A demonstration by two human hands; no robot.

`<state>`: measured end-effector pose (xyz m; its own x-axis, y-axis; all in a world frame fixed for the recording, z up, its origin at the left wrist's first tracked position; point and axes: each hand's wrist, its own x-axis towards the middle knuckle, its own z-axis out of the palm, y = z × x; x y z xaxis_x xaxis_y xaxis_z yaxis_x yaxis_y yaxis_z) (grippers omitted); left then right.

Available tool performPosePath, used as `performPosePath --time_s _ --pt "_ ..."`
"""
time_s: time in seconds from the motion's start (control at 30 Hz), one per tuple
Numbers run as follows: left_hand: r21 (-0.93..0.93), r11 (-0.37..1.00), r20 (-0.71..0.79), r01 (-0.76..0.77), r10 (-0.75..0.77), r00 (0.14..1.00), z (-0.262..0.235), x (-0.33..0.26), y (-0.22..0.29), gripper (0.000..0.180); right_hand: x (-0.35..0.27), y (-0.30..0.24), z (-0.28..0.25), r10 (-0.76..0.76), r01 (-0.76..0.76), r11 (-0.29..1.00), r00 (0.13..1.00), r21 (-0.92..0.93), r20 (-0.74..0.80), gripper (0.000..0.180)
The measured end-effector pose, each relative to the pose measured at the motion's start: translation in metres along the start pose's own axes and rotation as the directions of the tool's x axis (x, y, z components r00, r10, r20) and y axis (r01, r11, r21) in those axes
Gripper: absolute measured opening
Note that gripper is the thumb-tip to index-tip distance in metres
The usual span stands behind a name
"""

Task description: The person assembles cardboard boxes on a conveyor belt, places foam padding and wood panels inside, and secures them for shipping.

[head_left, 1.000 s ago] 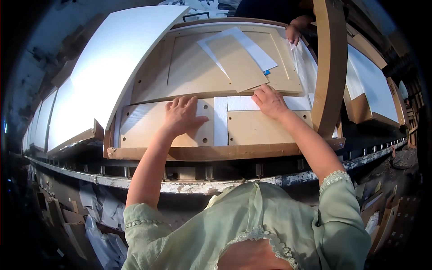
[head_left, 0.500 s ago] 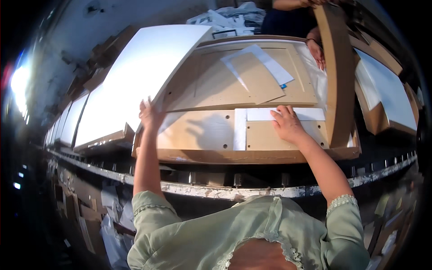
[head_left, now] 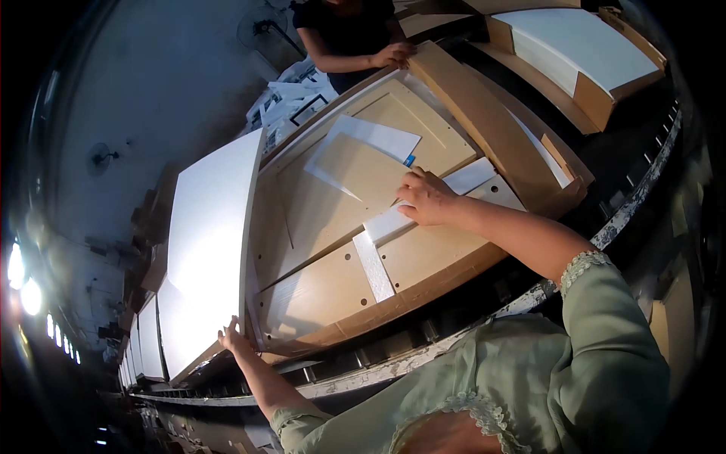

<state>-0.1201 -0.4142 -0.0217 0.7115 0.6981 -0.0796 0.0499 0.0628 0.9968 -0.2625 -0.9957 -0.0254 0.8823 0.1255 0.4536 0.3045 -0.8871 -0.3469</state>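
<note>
My left hand (head_left: pixel 233 334) grips the lower edge of a large white panel (head_left: pixel 208 227), which stands tilted over the left end of an open cardboard box (head_left: pixel 393 314). With bent fingers, my right hand (head_left: pixel 427 198) holds a white foam strip (head_left: pixel 469 176) lying along the boards in the box. A shorter white foam piece (head_left: pixel 373 265) crosses between two light wooden boards with dark holes. Behind them lies a wider wooden panel (head_left: pixel 302 204), with a white sheet (head_left: pixel 378 135) and a small blue piece on it. My right palm and what is under it are hidden.
Across the box, a co-worker's hand (head_left: pixel 393 54) rests on its raised cardboard flap (head_left: pixel 484 125). Another box with a white panel (head_left: pixel 582 41) stands at the far right. The boxes sit on a roller conveyor with a worn metal rail (head_left: pixel 522 301). More white panels line the left.
My view has turned, so the box now appears slanted. The white panel stands steeper, with my left hand lower on its edge. The co-worker's raised cardboard has tilted down toward the box's right end.
</note>
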Motion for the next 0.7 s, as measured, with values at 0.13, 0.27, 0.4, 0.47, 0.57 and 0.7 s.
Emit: performPosePath --time_s 0.13,0.27,0.4,0.47,0.57,0.7 --pt "-0.294 0.953 0.215 0.073 -0.009 0.977 -0.029 0.011 0.02 0.04 0.029 0.0 0.019 0.015 -0.016 1.0 0.998 0.008 0.065 0.023" --pt "-0.383 0.892 0.387 0.239 -0.08 0.919 -0.026 0.002 0.033 0.018 0.015 -0.014 0.04 -0.028 0.033 0.999 0.983 -0.024 0.181 0.03" --pt "-0.406 0.883 0.532 0.237 0.017 0.847 -0.011 -0.006 0.045 0.004 0.007 -0.017 0.037 0.026 -0.017 0.999 0.961 -0.036 0.276 0.043" --pt "-0.356 0.934 0.452 0.039 0.135 0.882 0.004 -0.025 0.053 0.005 0.004 -0.022 0.028 0.054 -0.052 0.999 0.928 -0.015 0.369 0.043" --pt "-0.304 0.933 0.356 -0.19 0.297 0.886 0.024 -0.044 0.058 0.009 -0.005 -0.019 0.03 -0.068 0.06 0.997 0.983 0.051 0.169 0.037" --pt "-0.44 0.895 0.411 -0.07 0.27 0.871 0.036 -0.071 0.066 0.01 -0.007 -0.011 0.032 -0.209 0.206 0.978 0.971 0.043 0.119 0.034"
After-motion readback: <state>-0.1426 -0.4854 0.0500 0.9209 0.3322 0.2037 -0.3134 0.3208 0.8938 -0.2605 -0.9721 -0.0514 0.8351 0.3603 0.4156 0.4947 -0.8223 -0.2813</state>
